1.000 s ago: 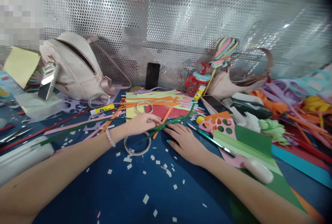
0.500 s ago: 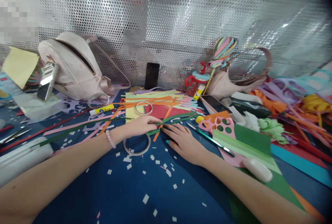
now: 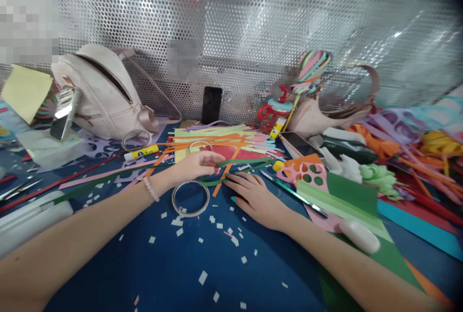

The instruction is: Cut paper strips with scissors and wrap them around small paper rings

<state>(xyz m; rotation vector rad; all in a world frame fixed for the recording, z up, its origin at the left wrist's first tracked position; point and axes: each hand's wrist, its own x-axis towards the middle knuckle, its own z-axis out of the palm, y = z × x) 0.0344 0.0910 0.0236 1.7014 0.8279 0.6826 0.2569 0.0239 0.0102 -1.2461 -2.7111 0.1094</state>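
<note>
My left hand (image 3: pixel 197 165) is raised slightly, its fingers apart from the thumb, close beside a green paper strip (image 3: pixel 249 161). I see nothing clearly gripped in it. My right hand (image 3: pixel 251 195) lies flat, fingers stretched out, with its fingertips at the crossing of green strips and an orange paper strip (image 3: pixel 227 172). Just below my left hand is a roll of tape (image 3: pixel 174 202) lying on its side face. A red paper sheet (image 3: pixel 217 152) sits behind the hands, under several strips.
Scraps of white paper dot the blue tabletop (image 3: pixel 173 273). A glue stick (image 3: pixel 142 152) and a pale backpack (image 3: pixel 101 95) stand at left. At right are a craft knife (image 3: pixel 307 201), a white computer mouse (image 3: pixel 359 236) and green paper sheets (image 3: pixel 350 196). A phone (image 3: pixel 211 105) leans at the back.
My left hand has drawn back a little up and to the left, and its fingers have parted from the strips' crossing. My right hand has stayed in place.
</note>
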